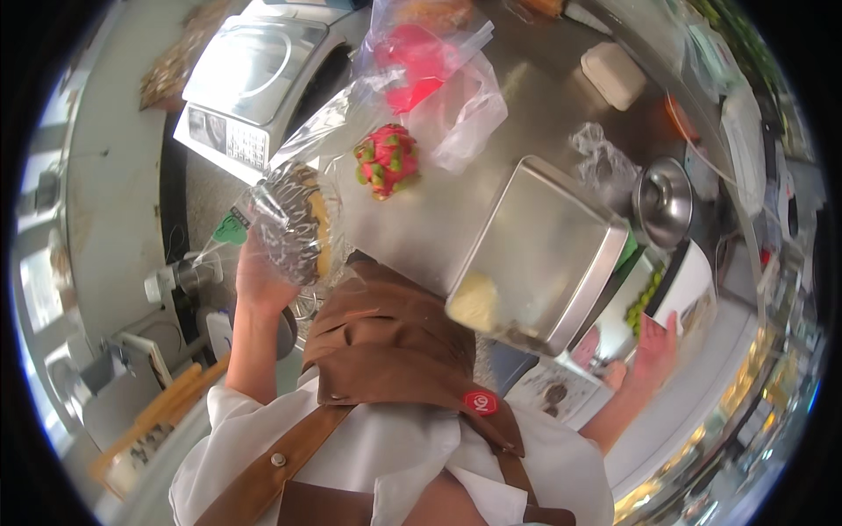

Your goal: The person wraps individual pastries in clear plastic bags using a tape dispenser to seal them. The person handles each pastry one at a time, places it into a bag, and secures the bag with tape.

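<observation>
My left hand (266, 266) holds a pastry (294, 223) in a clear plastic wrapper, with dark coating and pale drizzle on top. A green label is on the wrapper. My right hand (651, 355) is at the edge of a white panel with a black rim (687, 276), beside an opening where green grapes (643, 302) show. Whether its fingers grip the panel is unclear. A red dragon fruit (388, 161) with green scales lies on the steel worktop (401, 227) in front of me.
A metal tray (546, 243) with a pale yellow mound (473, 304) at its near corner sits on the worktop's right part. Farther right stands a steel bowl (663, 197). A weighing scale (253, 79), plastic bags (454, 98) and a beige box (613, 75) stand farther back.
</observation>
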